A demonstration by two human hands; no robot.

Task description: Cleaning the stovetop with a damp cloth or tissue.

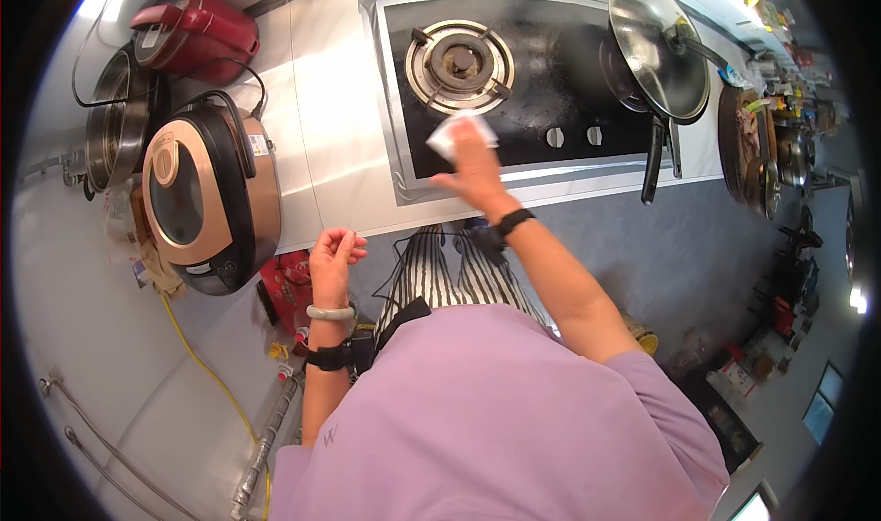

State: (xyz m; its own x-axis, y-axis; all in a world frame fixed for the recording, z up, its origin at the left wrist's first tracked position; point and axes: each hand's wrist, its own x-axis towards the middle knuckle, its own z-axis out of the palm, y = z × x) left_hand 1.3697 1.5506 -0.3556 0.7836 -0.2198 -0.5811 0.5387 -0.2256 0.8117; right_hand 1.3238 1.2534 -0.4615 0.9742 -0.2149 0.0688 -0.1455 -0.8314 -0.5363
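Note:
My right hand (475,170) presses a white cloth or paper wipe (444,137) onto the black gas cooktop (537,60), just in front of the left burner (461,63). The hand is slightly blurred and its thumb points left. My left hand (336,252) hangs at the counter's front edge, fingers curled loosely, with nothing visible in it. Two control knobs (555,137) sit to the right of the wipe. A pan (654,152) with a glass lid (657,49) on it covers the right side of the cooktop.
At the left of the white countertop (330,108) stand a rice cooker (213,197), a red appliance (199,35) and a metal pot (113,121). The pan's black handle juts past the front edge. Farther right is a round wooden board (733,135) with items on it.

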